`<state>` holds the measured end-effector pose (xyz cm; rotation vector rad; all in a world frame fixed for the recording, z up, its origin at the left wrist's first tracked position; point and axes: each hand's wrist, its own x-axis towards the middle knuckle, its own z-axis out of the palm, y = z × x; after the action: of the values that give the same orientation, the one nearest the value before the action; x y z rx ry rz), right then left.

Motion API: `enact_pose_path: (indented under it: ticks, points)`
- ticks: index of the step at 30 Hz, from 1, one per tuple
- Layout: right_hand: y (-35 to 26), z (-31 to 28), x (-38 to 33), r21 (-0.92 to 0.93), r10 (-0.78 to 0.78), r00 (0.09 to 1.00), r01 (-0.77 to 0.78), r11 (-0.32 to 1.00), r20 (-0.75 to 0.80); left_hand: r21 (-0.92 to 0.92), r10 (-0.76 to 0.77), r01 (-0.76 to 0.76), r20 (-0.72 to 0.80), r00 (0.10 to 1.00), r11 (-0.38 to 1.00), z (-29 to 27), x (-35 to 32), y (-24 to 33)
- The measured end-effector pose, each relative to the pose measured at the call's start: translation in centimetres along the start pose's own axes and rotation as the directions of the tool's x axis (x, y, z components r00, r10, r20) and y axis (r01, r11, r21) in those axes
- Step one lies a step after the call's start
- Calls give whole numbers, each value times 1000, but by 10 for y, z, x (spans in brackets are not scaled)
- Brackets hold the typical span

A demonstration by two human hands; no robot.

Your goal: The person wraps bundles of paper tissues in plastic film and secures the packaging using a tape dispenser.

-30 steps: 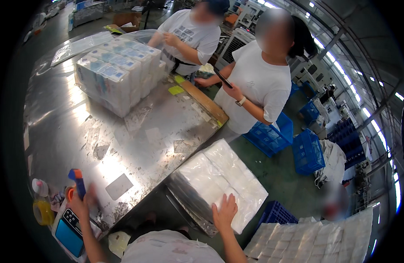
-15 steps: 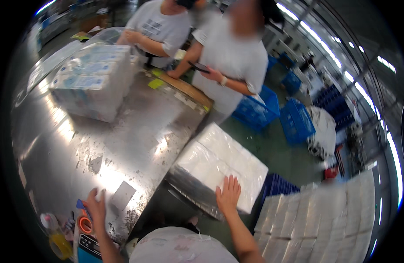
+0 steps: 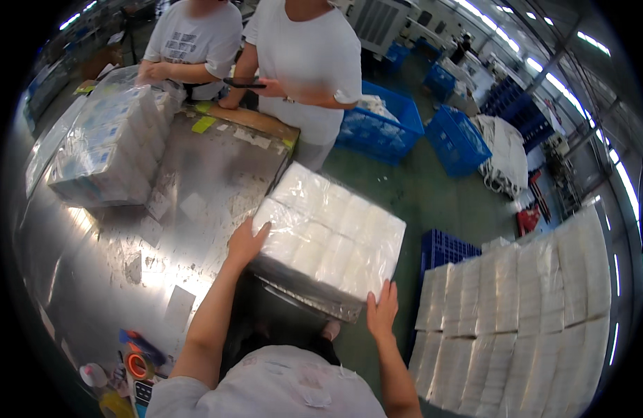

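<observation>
A large block of white, folded-paper packs in clear plastic wrap (image 3: 328, 233) lies in front of me, beside the metal table's edge. My left hand (image 3: 248, 244) grips its left side, with the thumb near the top edge. At the near right corner, my right hand (image 3: 383, 310) presses against the pack, fingers along its side. The pack is held between both hands. Below its near edge shows a dark rim of some support, mostly hidden.
The metal table (image 3: 119, 237) bears wrapped packs (image 3: 102, 160), orange tape (image 3: 136, 364) and a bottle (image 3: 93, 375). Across it stand two people, one holding a phone (image 3: 243, 83). Blue crates (image 3: 380, 125) stand on the floor beyond. Stacked white packs (image 3: 509, 320) rise at my right.
My left hand has moved from the table near the tape to the pack's left side. My right hand has slid from its top to the near right corner. The view has shifted.
</observation>
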<state>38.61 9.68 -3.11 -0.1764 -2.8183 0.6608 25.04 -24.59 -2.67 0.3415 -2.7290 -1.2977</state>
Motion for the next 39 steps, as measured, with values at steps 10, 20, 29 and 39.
enact_pose_path:
  ticks: [10, 20, 29, 39]
  points:
    - [42, -16, 21, 401, -139, 979, 69, 914, 148, 34, -166, 178, -230, 959, 983, 14, -40, 19]
    - [87, -34, 173, 259, -500, 858, 460, 849, 116, -51, -370, 387, -427, 825, 921, 62, -182, 63]
    - [1, 32, 242, -90, -728, 651, 756, 649, 215, -881, -820, 324, -115, 560, 345, 136, -260, -106]
    - [4, 55, 279, 192, -442, 835, 399, 897, 327, -903, -648, 214, 419, 636, -374, 247, -230, -174]
